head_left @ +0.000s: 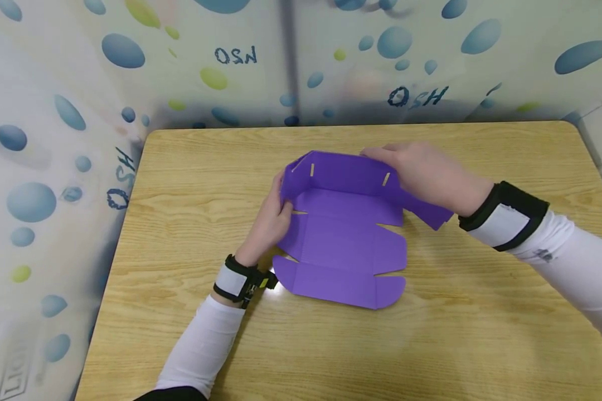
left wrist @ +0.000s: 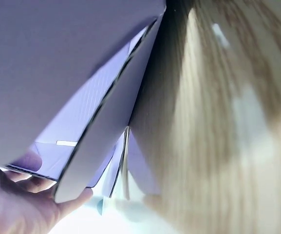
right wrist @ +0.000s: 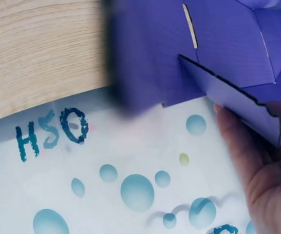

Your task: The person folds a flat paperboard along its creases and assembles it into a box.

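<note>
A purple cardboard box (head_left: 338,242), partly folded, lies on the wooden table with its back wall standing up and its front and side flaps spread fairly flat. Two narrow slots show in that back wall. My left hand (head_left: 270,220) grips the box's left side flaps, thumb on the inner face. In the left wrist view, the fingers of this hand (left wrist: 23,209) are around the cardboard edges. At the back right, my right hand (head_left: 428,172) holds the upper edge of the raised wall. The right wrist view shows its fingers (right wrist: 240,141) against a folded flap (right wrist: 233,95).
The wooden table (head_left: 190,167) has rounded far corners. A pale sheet (head_left: 341,72) with blue and green spots hangs behind it and along the left side. Black and white straps are on both wrists.
</note>
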A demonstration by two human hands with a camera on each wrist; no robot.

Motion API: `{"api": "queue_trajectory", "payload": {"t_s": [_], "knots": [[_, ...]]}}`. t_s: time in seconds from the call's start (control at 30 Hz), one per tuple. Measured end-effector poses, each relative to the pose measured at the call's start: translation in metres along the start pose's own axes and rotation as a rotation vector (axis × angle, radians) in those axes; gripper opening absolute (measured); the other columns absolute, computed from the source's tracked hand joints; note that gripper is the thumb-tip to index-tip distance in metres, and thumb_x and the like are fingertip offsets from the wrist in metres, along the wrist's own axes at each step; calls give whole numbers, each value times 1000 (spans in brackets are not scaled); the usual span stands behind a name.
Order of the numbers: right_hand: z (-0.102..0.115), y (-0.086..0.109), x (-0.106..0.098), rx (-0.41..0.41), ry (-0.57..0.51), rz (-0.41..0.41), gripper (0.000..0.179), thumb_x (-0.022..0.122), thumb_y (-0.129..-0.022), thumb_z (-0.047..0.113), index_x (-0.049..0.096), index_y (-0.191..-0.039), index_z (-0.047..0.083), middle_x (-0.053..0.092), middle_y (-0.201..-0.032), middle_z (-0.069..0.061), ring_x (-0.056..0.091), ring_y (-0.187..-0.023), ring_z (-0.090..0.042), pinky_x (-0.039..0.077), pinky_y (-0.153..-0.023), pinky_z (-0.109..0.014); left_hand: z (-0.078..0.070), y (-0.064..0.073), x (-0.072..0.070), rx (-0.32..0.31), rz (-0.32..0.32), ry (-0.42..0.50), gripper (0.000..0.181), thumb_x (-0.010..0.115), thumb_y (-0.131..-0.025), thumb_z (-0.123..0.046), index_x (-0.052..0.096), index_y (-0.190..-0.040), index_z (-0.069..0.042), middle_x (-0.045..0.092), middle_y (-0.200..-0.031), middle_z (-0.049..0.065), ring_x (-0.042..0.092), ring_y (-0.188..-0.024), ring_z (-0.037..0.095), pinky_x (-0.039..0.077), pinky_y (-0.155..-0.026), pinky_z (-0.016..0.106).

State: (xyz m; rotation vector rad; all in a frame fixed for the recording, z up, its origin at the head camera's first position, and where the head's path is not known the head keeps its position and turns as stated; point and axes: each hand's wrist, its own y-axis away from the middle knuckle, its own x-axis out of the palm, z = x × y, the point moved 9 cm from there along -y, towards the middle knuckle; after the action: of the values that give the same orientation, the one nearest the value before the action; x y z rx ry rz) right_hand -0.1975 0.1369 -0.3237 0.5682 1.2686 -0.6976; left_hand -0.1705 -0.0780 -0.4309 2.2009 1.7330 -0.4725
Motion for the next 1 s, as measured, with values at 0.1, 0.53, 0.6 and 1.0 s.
{"api": "queue_trajectory", "payload": {"t_s": [0.1, 0.53, 0.6, 1.0], "knots": [[3, 3, 2, -5, 11, -5, 65, 52, -86, -23, 61, -144, 3, 74, -121, -24, 74, -102, -43, 62, -85, -55, 0, 0, -1, -9, 1, -1, 67, 38, -101, 3, 22, -166, -6, 39, -167, 24, 37, -158, 38, 31, -133, 51], [5, 9, 17, 3, 186, -94, 73, 58, -90, -23, 54, -153, 13, 68, -128, -26, 70, -110, -46, 63, -74, -52, 4, 0, -22, -71, -41, 36, 60, 40, -103, -4, 31, -162, 0, 50, -157, 28, 52, -144, 40, 41, -126, 54], [6, 10, 19, 18, 210, -119, 74, 60, -90, -22, 52, -155, 14, 68, -125, -28, 70, -105, -47, 62, -66, -50, 7, 0, -24, -92, -42, 25, 58, 40, -104, -5, 32, -161, 1, 52, -155, 30, 54, -140, 41, 43, -124, 55], [7, 13, 26, 53, 149, -150, 66, 60, -94, -18, 54, -152, 11, 66, -130, -27, 69, -112, -45, 61, -64, -47, 24, -6, -39, -158, -52, 144, 50, 44, -105, -4, 41, -154, 8, 55, -150, 29, 55, -139, 39, 43, -124, 52]]}}
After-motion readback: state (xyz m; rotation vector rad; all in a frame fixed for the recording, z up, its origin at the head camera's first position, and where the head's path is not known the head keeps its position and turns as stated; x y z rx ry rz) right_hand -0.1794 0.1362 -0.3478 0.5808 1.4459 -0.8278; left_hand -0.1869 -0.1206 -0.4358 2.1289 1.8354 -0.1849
